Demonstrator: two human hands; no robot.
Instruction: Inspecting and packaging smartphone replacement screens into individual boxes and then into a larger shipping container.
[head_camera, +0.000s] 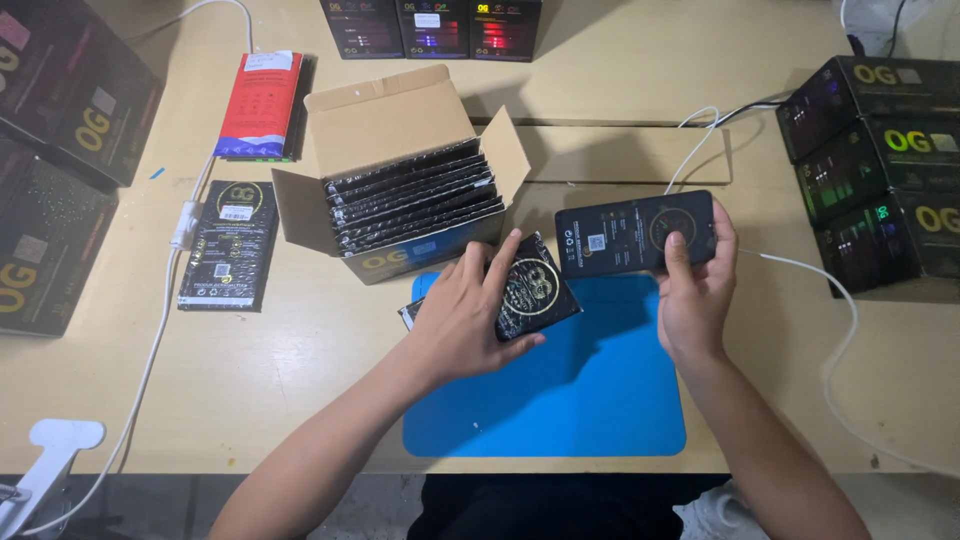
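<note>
The left hand (465, 315) covers much of a black packet (535, 290). The right hand's (692, 295) thumb hides part of a dark phone (630, 235). Dark boxes (55, 160) are cut off at the left edge; packet print is too small to tell.

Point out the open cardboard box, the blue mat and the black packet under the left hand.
open cardboard box (385, 125), head view, inside of its raised back flap
blue mat (580, 400), head view, bare middle
black packet (535, 285), head view, its gold round emblem

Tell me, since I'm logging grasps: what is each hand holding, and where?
Right hand: black phone, by its right end. Left hand: black packet, fingers over its left side.
</note>
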